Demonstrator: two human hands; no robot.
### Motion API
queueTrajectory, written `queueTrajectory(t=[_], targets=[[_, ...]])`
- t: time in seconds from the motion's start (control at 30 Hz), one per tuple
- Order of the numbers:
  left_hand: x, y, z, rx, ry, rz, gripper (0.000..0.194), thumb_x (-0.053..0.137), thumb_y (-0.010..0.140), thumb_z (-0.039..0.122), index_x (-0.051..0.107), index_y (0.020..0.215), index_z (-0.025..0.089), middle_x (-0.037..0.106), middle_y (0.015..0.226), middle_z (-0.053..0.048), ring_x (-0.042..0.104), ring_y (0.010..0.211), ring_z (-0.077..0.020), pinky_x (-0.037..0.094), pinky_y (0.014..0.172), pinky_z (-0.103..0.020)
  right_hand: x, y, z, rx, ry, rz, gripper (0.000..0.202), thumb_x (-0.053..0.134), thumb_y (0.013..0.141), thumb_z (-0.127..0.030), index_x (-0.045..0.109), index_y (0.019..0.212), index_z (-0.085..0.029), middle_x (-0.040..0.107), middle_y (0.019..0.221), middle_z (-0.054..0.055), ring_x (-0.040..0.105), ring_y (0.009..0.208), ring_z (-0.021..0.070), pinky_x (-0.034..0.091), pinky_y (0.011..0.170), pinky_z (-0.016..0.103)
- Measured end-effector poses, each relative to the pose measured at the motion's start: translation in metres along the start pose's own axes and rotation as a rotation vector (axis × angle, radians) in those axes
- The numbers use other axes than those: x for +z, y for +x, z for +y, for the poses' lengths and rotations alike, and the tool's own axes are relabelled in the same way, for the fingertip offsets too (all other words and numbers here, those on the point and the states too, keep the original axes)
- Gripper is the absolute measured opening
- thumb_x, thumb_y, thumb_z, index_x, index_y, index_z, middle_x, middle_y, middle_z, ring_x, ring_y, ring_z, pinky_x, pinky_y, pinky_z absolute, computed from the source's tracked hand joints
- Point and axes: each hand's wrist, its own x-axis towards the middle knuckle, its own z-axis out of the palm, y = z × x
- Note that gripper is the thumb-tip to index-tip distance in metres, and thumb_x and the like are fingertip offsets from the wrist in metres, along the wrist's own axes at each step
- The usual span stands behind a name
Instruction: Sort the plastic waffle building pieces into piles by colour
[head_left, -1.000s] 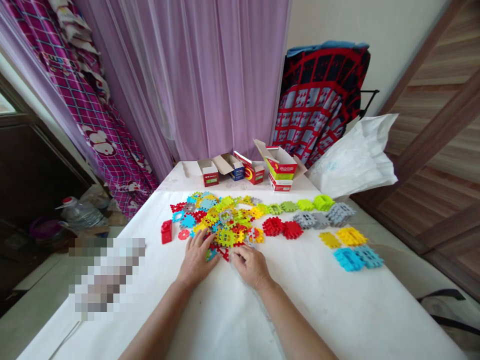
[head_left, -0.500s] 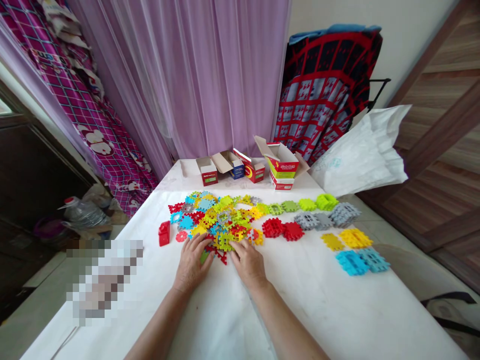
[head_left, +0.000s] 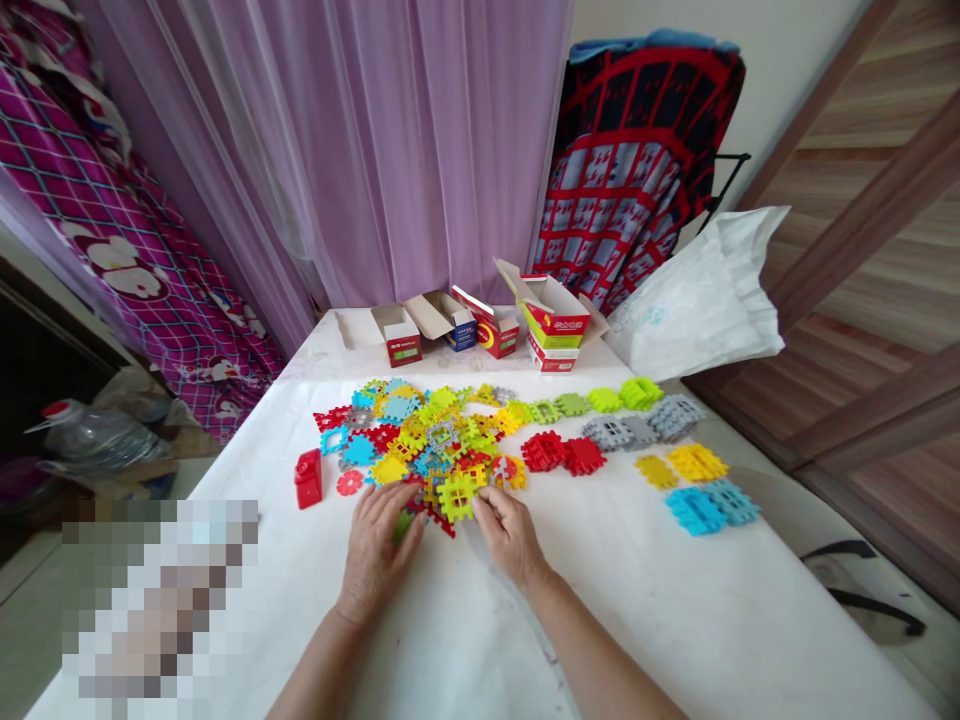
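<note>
the person's right hand (head_left: 510, 530) pinches the right edge of a yellow-green piece (head_left: 456, 497) between thumb and fingers, at the near side of a mixed pile (head_left: 390, 470) of notched, flat plastic pieces. the left hand (head_left: 379, 540) lies at the pile's near left edge, fingers curved over the pieces and thumb apart from them; a green piece (head_left: 403, 525) shows between thumb and fingers, but whether the hand grips it cannot be told. the pile heaps red, yellow, blue, grey and green pieces together on a white cloth (head_left: 442, 640). left of it stands a red block (head_left: 308, 480), with a round red piece (head_left: 349, 483) lying between block and pile. to the right, other pieces are grouped by colour: a row of green pieces (head_left: 604, 400) farthest back, grey pieces (head_left: 637, 432) in front of these, red pieces (head_left: 583, 456) nearest the pile, then yellow pieces (head_left: 697, 463) with blue pieces (head_left: 697, 510) just in front of them. behind everything, open cardboard boxes (head_left: 405, 350) line up before a purple curtain (head_left: 420, 150), and a white bag (head_left: 697, 300) is at the table's far right.
</note>
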Motion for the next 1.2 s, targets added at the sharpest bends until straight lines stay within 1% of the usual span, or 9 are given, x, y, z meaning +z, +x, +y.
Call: queueTrajectory(t=[0.23, 0.33, 0.5, 0.67, 0.8, 0.9, 1.03, 1.13, 1.2], targets=[[0.002, 0.001, 0.003, -0.064, -0.190, -0.029, 0.025, 0.052, 0.092, 0.037, 0.072, 0.102, 0.025, 0.075, 0.088, -0.006, 0.067, 0.084, -0.0200, 0.052, 0.081, -0.037, 0.001, -0.003, -0.010, -0.079, -0.076, -0.117, 0.028, 0.043, 0.094, -0.031, 0.060, 0.074, -0.021, 0.062, 0.066, 0.000, 0.056, 0.062, 0.0132, 0.042, 0.061, 0.023], [0.003, 0.001, 0.003, -0.102, -0.223, -0.074, 0.026, 0.053, 0.090, 0.041, 0.073, 0.098, 0.026, 0.074, 0.082, -0.006, 0.066, 0.081, -0.0207, 0.053, 0.079, -0.038, 0.001, -0.003, -0.009, -0.080, -0.097, -0.103, 0.026, 0.044, 0.094, -0.031, 0.064, 0.080, -0.021, 0.065, 0.069, 0.001, 0.058, 0.064, 0.0137, 0.044, 0.062, 0.023], [0.005, 0.001, 0.002, -0.133, -0.257, -0.068, 0.022, 0.058, 0.087, 0.041, 0.073, 0.089, 0.025, 0.072, 0.079, -0.005, 0.066, 0.076, -0.0190, 0.053, 0.074, -0.035, 0.004, -0.002, -0.004, -0.081, -0.115, -0.037, 0.024, 0.046, 0.093, -0.031, 0.066, 0.085, -0.021, 0.067, 0.074, 0.003, 0.061, 0.070, 0.0151, 0.048, 0.065, 0.024], [0.005, 0.002, 0.002, -0.074, -0.236, -0.078, 0.017, 0.059, 0.086, 0.039, 0.071, 0.087, 0.025, 0.072, 0.077, -0.003, 0.066, 0.075, -0.0179, 0.051, 0.080, -0.035, 0.009, -0.001, 0.001, -0.090, -0.044, 0.022, 0.022, 0.050, 0.090, -0.029, 0.067, 0.102, -0.020, 0.068, 0.088, 0.006, 0.063, 0.074, 0.0147, 0.051, 0.068, 0.024], [0.007, 0.000, 0.005, -0.019, -0.157, -0.064, 0.017, 0.058, 0.085, 0.036, 0.067, 0.096, 0.026, 0.074, 0.079, -0.001, 0.068, 0.080, -0.0192, 0.046, 0.092, -0.040, 0.013, 0.000, 0.004, -0.122, 0.020, 0.036, 0.025, 0.049, 0.090, -0.026, 0.067, 0.107, -0.021, 0.067, 0.101, 0.008, 0.065, 0.084, 0.0152, 0.053, 0.070, 0.024], [0.007, -0.001, 0.008, 0.031, -0.066, -0.034, 0.019, 0.057, 0.086, 0.035, 0.067, 0.100, 0.026, 0.075, 0.086, -0.003, 0.068, 0.085, -0.0208, 0.044, 0.096, -0.042, 0.013, -0.001, 0.004, -0.147, 0.047, 0.027, 0.028, 0.048, 0.091, -0.026, 0.067, 0.112, -0.022, 0.069, 0.103, 0.008, 0.065, 0.090, 0.0164, 0.054, 0.074, 0.025], [0.004, 0.000, 0.012, 0.058, 0.016, 0.002, 0.023, 0.054, 0.089, 0.038, 0.069, 0.102, 0.026, 0.075, 0.094, -0.006, 0.067, 0.089, -0.0230, 0.047, 0.087, -0.040, 0.006, -0.003, 0.000, -0.226, -0.008, 0.011, 0.029, 0.048, 0.092, -0.024, 0.067, 0.114, -0.022, 0.071, 0.099, 0.007, 0.065, 0.092, 0.0177, 0.052, 0.083, 0.029], [0.005, 0.000, 0.011, 0.074, 0.011, 0.020, 0.024, 0.054, 0.089, 0.040, 0.070, 0.100, 0.024, 0.074, 0.087, -0.007, 0.067, 0.082, -0.0220, 0.049, 0.078, -0.036, 0.002, -0.005, -0.005, -0.263, -0.060, -0.006, 0.029, 0.049, 0.091, -0.023, 0.067, 0.114, -0.023, 0.072, 0.100, 0.006, 0.065, 0.094, 0.0180, 0.051, 0.086, 0.031], [0.007, -0.001, 0.010, 0.088, -0.006, 0.043, 0.024, 0.055, 0.089, 0.041, 0.070, 0.097, 0.023, 0.074, 0.081, -0.006, 0.068, 0.078, -0.0212, 0.050, 0.075, -0.035, 0.001, -0.006, -0.007, -0.237, -0.072, 0.003, 0.029, 0.052, 0.089, -0.022, 0.066, 0.114, -0.022, 0.072, 0.098, 0.006, 0.065, 0.090, 0.0173, 0.051, 0.083, 0.030]])
